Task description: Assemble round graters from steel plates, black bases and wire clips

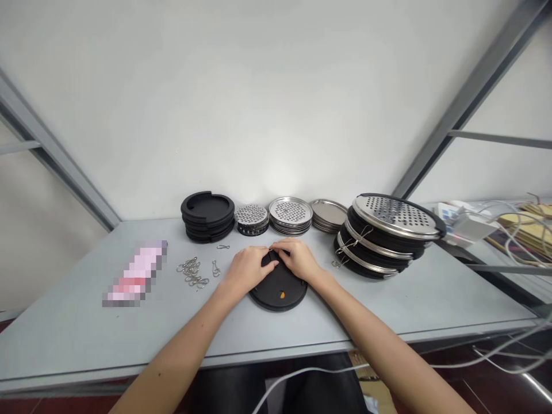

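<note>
A black round disc [278,290] lies on the table in front of me, a small orange mark near its front edge. My left hand [250,267] grips its far left rim, with the thumb laid over the top. From the right, my right hand [297,259] bends its fingers over the far rim. The fingertips of both hands meet there, around a small thin metallic piece that they mostly hide. Left of my hands lie a pile of wire clips [192,273] and two loose clips, one of them a single clip [216,268].
Along the wall stand black round holders [207,227], small grater discs [252,217], larger grater discs [290,215] and plain metal discs [329,214]. A tall leaning stack of graters with black holders [383,236] is at right. A blurred pink object [135,273] lies left; white cables [513,230] hang right.
</note>
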